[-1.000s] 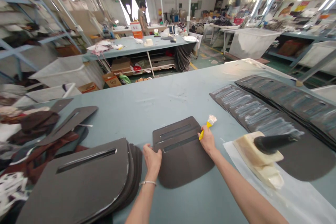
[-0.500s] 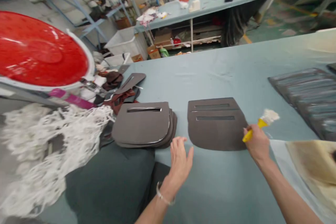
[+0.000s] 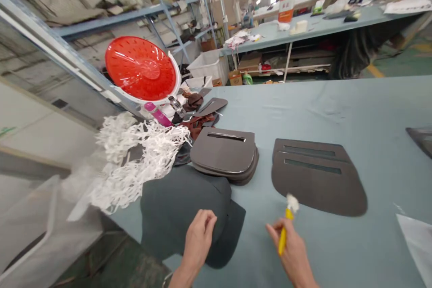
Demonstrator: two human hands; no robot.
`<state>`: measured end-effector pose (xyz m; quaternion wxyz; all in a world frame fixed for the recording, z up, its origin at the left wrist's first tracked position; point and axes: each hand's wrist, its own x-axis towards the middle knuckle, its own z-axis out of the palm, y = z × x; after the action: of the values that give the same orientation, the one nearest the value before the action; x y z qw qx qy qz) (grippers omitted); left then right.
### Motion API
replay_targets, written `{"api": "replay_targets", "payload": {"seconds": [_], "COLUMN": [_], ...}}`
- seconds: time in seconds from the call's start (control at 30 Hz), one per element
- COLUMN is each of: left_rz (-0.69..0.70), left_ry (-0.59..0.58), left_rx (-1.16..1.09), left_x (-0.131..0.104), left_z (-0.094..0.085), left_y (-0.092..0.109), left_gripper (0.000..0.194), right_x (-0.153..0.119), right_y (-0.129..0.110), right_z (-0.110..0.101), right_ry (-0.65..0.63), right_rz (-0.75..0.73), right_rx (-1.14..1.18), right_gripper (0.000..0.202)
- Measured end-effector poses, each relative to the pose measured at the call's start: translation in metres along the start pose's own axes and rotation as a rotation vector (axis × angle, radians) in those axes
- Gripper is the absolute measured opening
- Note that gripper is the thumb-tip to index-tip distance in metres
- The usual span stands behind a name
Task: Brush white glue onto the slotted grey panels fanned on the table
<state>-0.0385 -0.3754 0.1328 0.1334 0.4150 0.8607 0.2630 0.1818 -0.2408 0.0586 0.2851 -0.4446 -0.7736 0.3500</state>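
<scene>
This is a workshop, by the look of it a place where sheet goods are cut and put together. Long work tables run across the room, and a stack of cut dark pieces sits near a heap of white scraps (a tangle of thin strips, really). Behind stand blue metal shelves loaded with odds and ends, a white bin and cardboard boxes.

- One yellow brush is showing.
- One red basket is showing.
- Two bottles are showing: one pink, one clear.
- One stack of panels is resting.
- Two slotted panels are overlapping.
</scene>
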Motion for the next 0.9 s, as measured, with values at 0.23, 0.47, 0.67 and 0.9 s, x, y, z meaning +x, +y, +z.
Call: {"api": "replay_targets", "payload": {"seconds": [0.23,0.47,0.67,0.9], "left_rz": [0.051,-0.009,-0.004,-0.045], "left_ry": [0.230,0.008,-0.414,-0.124], "left_rx": [0.311,-0.170,-0.450,0.125], "left_x": [0.004,0.001,-0.033,-0.016], "left_z": [0.014,0.030,0.077,0.119], "left_y": [0.012,0.022,0.071,0.039], "left_gripper": [0.026,0.025,0.035,0.058], "right_x": [-0.008,-0.003,-0.001,-0.042], "right_y": [-0.051,-0.055,-0.016,0.087], "right_z": [0.038,0.032,-0.007,-0.075], "right_ry": [-0.130,-0.136,0.161,0.191], "right_rz": [-0.032,0.098,0.199,0.285], "right_rx": [0.111,0.321,0.276,-0.333], "right_gripper": [0.020,0.027,0.013,0.008]}}
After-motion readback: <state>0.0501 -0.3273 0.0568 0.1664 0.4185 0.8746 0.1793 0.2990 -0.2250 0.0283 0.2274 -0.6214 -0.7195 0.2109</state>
